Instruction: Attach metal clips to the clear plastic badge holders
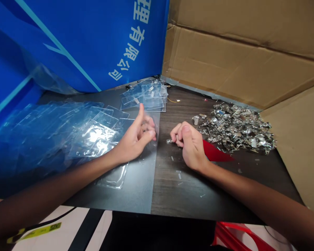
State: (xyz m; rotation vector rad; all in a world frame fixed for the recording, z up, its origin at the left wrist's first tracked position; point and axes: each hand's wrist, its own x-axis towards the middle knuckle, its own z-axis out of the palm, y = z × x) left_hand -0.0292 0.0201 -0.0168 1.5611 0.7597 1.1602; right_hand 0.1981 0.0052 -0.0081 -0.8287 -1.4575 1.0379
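Metal piece point(169, 141), small, silvery and glinting, pokes out at the curled fingertips of the right hand point(192, 144), near the middle of the dark tabletop point(172, 202). That hand is clamped on it and hides the rest, so its full shape is unclear. The left hand point(136, 139) has its thumb and fingers bent inward, slightly blurred; whether it grips anything cannot be told. Clear plastic sleeves point(104, 122) overlap to the left, their edges lost in glare. At right, a metal heap point(240, 129) glitters, too tangled to separate. The right hand partly covers a red sheet point(216, 153).
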